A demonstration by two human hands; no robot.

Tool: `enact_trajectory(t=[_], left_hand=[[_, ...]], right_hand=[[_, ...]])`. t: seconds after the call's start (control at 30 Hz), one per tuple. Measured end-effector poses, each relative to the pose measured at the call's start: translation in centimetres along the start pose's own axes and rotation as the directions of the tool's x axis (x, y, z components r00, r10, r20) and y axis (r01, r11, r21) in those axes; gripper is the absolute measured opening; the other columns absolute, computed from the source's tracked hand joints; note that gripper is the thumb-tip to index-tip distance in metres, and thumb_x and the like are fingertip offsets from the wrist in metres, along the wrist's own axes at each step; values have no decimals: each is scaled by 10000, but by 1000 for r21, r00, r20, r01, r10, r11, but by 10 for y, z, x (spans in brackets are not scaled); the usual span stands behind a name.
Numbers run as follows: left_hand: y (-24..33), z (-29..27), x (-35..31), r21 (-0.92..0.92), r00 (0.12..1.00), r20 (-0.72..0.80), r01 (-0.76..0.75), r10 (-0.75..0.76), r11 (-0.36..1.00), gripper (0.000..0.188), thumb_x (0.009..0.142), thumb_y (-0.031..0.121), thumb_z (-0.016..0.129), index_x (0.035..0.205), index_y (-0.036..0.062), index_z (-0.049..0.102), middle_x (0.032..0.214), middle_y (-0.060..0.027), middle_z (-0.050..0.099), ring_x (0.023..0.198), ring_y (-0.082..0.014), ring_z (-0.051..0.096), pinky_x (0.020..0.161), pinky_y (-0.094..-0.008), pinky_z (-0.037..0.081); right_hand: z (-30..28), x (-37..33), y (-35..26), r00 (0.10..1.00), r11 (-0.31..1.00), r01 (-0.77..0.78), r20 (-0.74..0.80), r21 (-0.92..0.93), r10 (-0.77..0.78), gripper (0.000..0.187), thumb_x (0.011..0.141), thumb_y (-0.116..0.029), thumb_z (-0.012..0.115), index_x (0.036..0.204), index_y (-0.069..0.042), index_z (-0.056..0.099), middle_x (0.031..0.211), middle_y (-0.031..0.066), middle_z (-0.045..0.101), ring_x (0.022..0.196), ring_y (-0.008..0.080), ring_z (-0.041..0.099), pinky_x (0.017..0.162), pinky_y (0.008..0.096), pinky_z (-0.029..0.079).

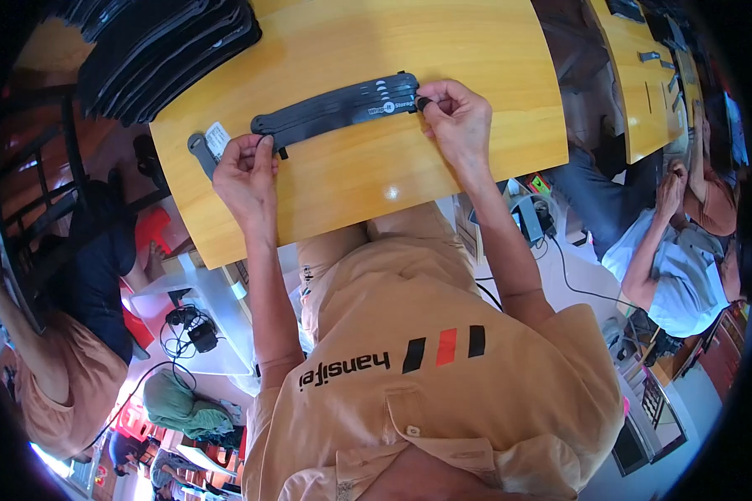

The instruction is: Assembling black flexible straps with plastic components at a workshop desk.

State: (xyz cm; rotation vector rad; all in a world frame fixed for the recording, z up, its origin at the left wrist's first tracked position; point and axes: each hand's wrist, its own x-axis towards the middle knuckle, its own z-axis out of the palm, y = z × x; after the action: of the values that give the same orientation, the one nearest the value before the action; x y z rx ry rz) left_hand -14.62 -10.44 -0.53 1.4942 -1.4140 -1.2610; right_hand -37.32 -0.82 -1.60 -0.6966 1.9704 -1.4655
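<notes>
A flat bundle of dark grey straps [330, 110], rounded at its left end and printed in white toward the right, lies slantwise on the wooden table [368, 179]. My left hand [249, 171] is closed in a pinch at the bundle's lower left end, beside a small black tab. Thumb and fingers of my right hand [461, 121] pinch the bundle's right end, with a small dark piece showing between them. Just left of my left hand, a short grey strap [199, 150] with a rounded end lies beside a white label [217, 139]. My left fingers partly cover it.
A tall pile of black straps [171, 54] stands at the table's far left corner. Co-workers sit on both sides, near a second table [643, 117] at right. A black metal rack [50, 167] is at left. Cables and a black adapter [199, 332] hang below the table.
</notes>
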Motion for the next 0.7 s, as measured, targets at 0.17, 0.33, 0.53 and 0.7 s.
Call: enact_trajectory(t=[0.17, 0.33, 0.53, 0.7], left_hand=[[2, 2, -1, 74, 999, -26, -32, 34, 997, 92, 795, 45, 636, 795, -29, 581, 613, -25, 556, 514, -63, 515, 474, -187, 413], [5, 3, 0, 102, 1000, -19, -15, 17, 995, 89, 794, 42, 632, 795, -30, 580, 613, -30, 550, 510, -70, 510, 468, -197, 406], [4, 5, -2, 257, 976, -52, -190, 209, 948, 90, 768, 6, 641, 785, -39, 566, 669, -54, 523, 521, -93, 510, 462, -218, 408], [7, 6, -1, 152, 982, -75, -162, 175, 975, 104, 761, -6, 640, 779, -25, 540, 662, -50, 510, 508, -95, 497, 457, -223, 406]], right_hand=[[0, 0, -1, 1000, 999, 11, -7, -35, -11, 170, 671, 66, 543, 798, 24, 648, 607, 33, 592, 501, 56, 511, 463, 206, 425], [-1, 1, 0, 1000, 999, 24, -8, -48, -24, 171, 669, 66, 546, 797, 22, 650, 603, 36, 592, 503, 58, 514, 468, 208, 427], [0, 3, 2, 998, 998, 54, -16, -29, -54, 162, 663, 66, 560, 790, 21, 649, 603, 43, 594, 511, 64, 522, 482, 210, 430], [0, 5, 3, 990, 983, 131, -43, -129, -138, 145, 659, 76, 557, 772, 27, 633, 592, 50, 571, 494, 91, 526, 471, 225, 430]])
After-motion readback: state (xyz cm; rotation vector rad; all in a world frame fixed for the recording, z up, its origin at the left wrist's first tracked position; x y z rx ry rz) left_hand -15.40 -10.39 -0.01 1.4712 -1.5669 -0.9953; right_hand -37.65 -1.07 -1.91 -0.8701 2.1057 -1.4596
